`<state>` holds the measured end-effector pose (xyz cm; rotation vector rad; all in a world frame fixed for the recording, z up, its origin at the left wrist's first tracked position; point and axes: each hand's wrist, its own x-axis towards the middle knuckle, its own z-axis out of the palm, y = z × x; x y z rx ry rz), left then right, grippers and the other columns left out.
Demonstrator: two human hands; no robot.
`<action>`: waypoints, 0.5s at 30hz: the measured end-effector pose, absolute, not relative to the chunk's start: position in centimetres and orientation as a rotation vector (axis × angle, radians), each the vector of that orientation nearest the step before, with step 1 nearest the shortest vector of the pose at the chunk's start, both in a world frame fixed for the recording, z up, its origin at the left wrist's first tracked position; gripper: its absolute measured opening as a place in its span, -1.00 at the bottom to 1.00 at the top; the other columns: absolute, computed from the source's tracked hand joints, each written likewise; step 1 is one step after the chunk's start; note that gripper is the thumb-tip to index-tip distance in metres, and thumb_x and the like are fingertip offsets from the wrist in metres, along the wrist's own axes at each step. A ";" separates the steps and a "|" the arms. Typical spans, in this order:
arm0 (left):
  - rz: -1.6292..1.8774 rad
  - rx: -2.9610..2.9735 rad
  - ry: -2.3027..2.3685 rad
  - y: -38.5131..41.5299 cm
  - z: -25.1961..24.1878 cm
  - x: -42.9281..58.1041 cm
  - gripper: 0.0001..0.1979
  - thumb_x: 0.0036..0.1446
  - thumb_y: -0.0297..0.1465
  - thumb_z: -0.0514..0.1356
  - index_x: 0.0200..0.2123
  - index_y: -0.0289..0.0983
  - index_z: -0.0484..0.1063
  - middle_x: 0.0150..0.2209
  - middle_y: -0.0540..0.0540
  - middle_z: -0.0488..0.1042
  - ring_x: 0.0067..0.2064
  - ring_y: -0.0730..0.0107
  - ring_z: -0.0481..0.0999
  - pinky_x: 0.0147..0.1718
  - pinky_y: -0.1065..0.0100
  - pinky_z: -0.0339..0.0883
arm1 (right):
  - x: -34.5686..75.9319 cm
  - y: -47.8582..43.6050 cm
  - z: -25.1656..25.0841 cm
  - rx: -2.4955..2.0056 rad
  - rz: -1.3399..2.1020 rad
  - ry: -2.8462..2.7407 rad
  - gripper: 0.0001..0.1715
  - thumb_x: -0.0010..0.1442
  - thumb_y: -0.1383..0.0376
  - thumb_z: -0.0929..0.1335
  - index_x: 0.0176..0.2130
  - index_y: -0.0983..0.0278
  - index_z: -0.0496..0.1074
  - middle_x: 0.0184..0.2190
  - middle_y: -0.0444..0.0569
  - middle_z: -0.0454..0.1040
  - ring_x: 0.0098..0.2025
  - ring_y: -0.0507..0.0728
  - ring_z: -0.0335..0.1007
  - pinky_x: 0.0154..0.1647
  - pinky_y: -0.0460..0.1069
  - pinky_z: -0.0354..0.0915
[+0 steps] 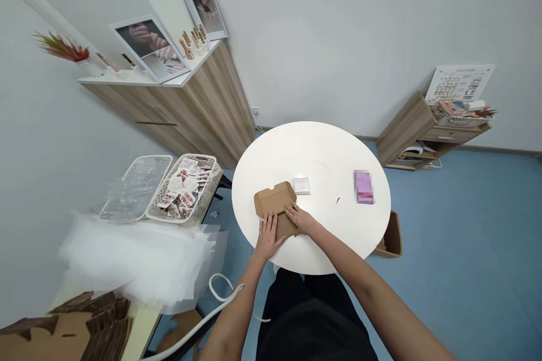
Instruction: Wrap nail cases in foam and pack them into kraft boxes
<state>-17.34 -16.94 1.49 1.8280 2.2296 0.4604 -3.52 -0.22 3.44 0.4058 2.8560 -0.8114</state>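
Note:
A flat brown cardboard box blank lies on the round white table near its front edge. My left hand lies flat on the blank's near left part, fingers stretched out. My right hand presses on its near right part, fingers together and extended. A small white packet sits just beyond the cardboard. A pink-purple item rests further right on the table.
Two white baskets with small packets stand on a side surface at left, with clear plastic sheets and stacked cardboard blanks nearer. A wooden cabinet stands behind. A shelf unit is at right. A cardboard box sits on the floor.

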 end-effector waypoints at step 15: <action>0.625 1.601 2.242 -16.5 1.4 -21.8 -0.01 0.19 0.03 0.10 0.39 -0.19 -0.50 0.41 -0.30 -0.13 0.41 -0.05 -0.21 0.30 -0.15 -0.16 | -6.0 12.2 2.7 1.312 -0.794 2.664 -0.22 0.15 0.28 0.31 0.30 0.41 0.07 0.34 0.21 0.07 0.37 0.34 -0.11 0.32 0.18 -0.08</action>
